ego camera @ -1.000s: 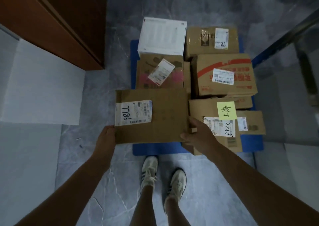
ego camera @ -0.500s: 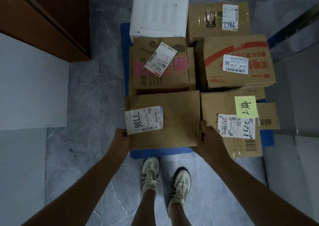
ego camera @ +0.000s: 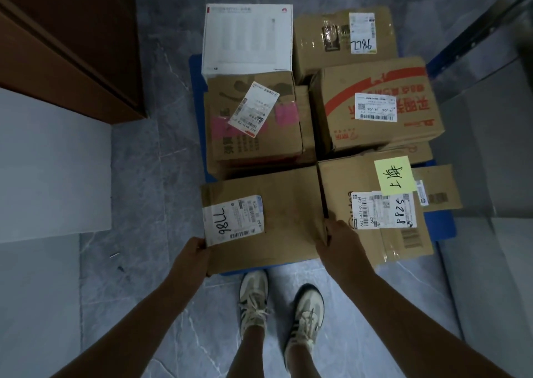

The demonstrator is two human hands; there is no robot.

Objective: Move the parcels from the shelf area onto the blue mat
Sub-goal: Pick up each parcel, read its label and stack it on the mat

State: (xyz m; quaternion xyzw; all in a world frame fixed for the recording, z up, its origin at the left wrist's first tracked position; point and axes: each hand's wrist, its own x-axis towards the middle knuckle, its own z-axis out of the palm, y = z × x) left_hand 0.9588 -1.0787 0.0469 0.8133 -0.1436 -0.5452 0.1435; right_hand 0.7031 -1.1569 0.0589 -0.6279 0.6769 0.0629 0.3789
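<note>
Holding a flat cardboard parcel (ego camera: pixel 277 222) by its near corners, the left hand (ego camera: pixel 189 258) and right hand (ego camera: pixel 341 246) both have their grip clamped on its side edges. It's over the near-left corner of the blue mat (ego camera: pixel 445 227), right up against the box with the yellow note (ego camera: pixel 346 175), more parcels (ego camera: pixel 340 135) stacked behind it.

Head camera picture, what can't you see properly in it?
Head view: blue mat mostly covered by parcels.
Head view: label on the held parcel, small print too tiny to read.
Head view: left hand and right hand, most fingers hidden behind that parcel.
</note>
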